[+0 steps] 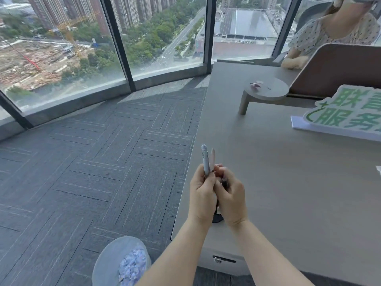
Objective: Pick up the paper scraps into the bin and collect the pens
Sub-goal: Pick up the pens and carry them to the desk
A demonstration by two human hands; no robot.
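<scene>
Above the desk edge, left hand grips 2 upright pens; right hand curls around their lower part. Bin (paper scraps inside) stands left of the desk.

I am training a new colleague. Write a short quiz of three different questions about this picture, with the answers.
1. True or false: the bin on the floor holds paper scraps.
2. Which hands grip the pens? A) left only B) right only C) both
3. Fill in: a small scrap lies on the round ____ on the desk.

Key
1. True.
2. C: left hand and right hand close around them.
3. Shelf.
</scene>
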